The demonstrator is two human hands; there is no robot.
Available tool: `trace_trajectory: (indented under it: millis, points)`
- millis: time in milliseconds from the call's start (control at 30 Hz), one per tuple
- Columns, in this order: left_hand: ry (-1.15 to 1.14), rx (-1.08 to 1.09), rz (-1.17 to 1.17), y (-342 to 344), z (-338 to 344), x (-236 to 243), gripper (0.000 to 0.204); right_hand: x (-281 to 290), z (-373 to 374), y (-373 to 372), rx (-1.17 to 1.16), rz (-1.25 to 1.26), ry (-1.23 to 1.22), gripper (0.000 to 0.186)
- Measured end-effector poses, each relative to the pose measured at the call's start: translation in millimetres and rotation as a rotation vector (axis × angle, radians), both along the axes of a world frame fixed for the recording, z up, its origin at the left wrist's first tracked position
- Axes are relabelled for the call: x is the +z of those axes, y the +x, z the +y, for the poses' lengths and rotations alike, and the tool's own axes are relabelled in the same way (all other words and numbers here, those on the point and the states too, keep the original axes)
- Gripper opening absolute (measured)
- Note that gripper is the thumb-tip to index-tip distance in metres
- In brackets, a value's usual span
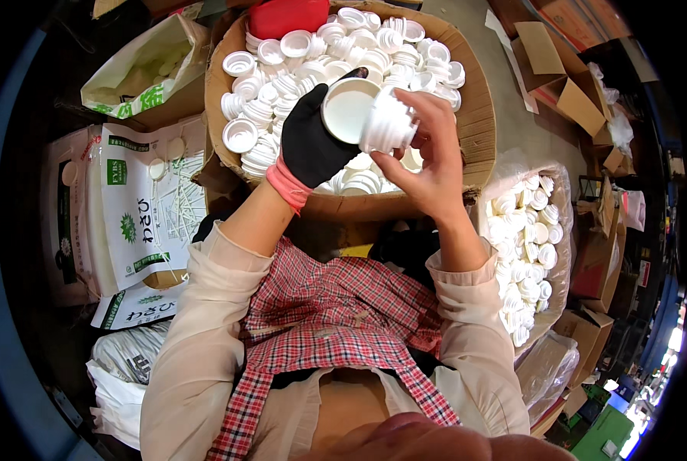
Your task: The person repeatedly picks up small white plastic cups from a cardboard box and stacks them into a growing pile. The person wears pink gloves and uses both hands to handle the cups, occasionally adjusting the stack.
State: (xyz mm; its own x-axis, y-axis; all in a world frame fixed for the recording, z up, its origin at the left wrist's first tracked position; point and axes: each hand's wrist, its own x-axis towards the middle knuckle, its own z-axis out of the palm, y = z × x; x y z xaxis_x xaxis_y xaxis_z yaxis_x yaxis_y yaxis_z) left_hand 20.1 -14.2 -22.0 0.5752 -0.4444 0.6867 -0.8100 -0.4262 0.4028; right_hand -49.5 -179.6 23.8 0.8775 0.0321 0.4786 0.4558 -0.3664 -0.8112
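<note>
My left hand (309,144), in a black glove with a pink cuff, is closed around a round white plastic cap (349,111). The cap's wide, smooth face is turned up. In my bare right hand (437,157) is a white ribbed plastic cap (386,124), tilted and gripped between thumb and fingers. Its edge meets or overlaps the left cap; whether they touch is unclear. Both hands are above a large cardboard box (478,104) heaped with similar white ribbed caps (282,81).
A red object (288,17) lies at the box's far edge. To the right stands a plastic-lined box (565,230) of white caps. Thin white sticks (180,211) and discs lie on printed sacks (124,223) at left, below an open bag (139,73). Cardboard boxes (582,104) line the far right.
</note>
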Motion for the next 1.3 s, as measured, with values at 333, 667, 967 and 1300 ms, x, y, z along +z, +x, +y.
trace_trajectory:
  millis: [333,667,967,1300]
  points:
    - [-0.364,-0.3,0.443,-1.9,-3.9,-6.9,0.051,-7.0,3.2,4.3,-0.077,-0.037,-0.312,0.063]
    - [-0.447,-0.367,0.467,-2.5,-1.7,-9.5,0.056,-5.5,7.9,3.9,-0.072,-0.031,-0.325,0.063]
    - [-0.914,-0.62,1.32,-11.0,2.6,0.7,0.061,-9.3,11.4,6.8,-0.057,-0.025,-0.347,0.063]
    - [-0.698,-0.591,1.097,-21.0,-13.8,-4.9,0.063,-39.7,13.9,31.5,-0.292,0.424,0.464,0.068]
